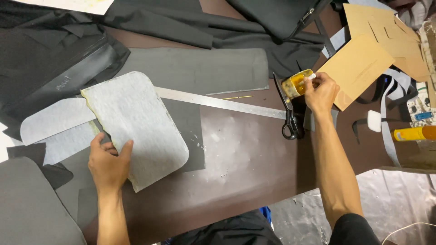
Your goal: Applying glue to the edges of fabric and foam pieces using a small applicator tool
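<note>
- A small open pot stands on the brown table, far right of centre, just past the tips of the black scissors. It holds thick yellow glue; its rim is smeared with the same.
- The right hand is at the pot, fingers bunched together and pinching a small white handle whose end points into the pot. What is on the handle's tip cannot be made out.
- The left hand holds a grey panel with rounded corners by its lower left edge: thumb on top, fingers curled under, closed on the sheet. The panel's left edge is lifted slightly off the table.
- The panel lies over a dark grey sheet and across the left end of a long steel ruler that runs to the scissors.
- Two more pale grey pieces lie just left of the panel.
- Black cloth is heaped along the far edge.
- Brown card patterns lie beside the right hand.
- A yellow tube lies at the right edge.
</note>
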